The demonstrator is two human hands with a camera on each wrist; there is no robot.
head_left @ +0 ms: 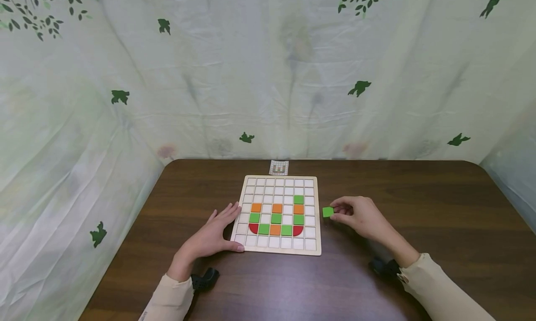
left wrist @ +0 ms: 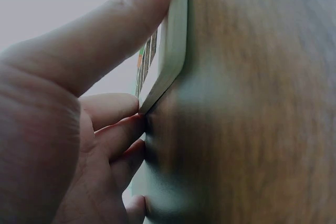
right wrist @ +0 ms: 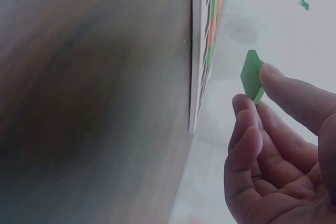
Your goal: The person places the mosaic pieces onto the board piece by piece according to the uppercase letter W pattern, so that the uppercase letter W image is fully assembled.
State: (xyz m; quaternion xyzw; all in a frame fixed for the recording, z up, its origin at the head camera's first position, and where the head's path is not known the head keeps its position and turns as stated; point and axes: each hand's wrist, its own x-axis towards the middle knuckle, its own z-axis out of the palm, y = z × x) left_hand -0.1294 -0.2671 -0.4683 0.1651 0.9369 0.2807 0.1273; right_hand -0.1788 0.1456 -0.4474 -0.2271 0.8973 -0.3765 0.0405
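A wooden grid board (head_left: 310,232) lies flat on the table, with green and orange square tiles and two red rounded tiles set in some of its cells. My left hand (head_left: 211,235) rests at the board's left side, fingertips along that edge and thumb by the near left corner. In the left wrist view the thumb of the left hand (left wrist: 110,35) reaches the board's rim, its fingers extended. Just right of the board, my right hand (head_left: 364,214) pinches a green square tile (head_left: 328,212) between thumb and fingers. The right wrist view shows that tile (right wrist: 251,77) held above the table.
Behind the board lies a small card (head_left: 279,167) printed with a grid pattern. The brown table (head_left: 418,204) stretches to both sides. A pale curtain (head_left: 268,79) with leaf and bird prints hangs behind it. Dark straps with devices sit on both wrists.
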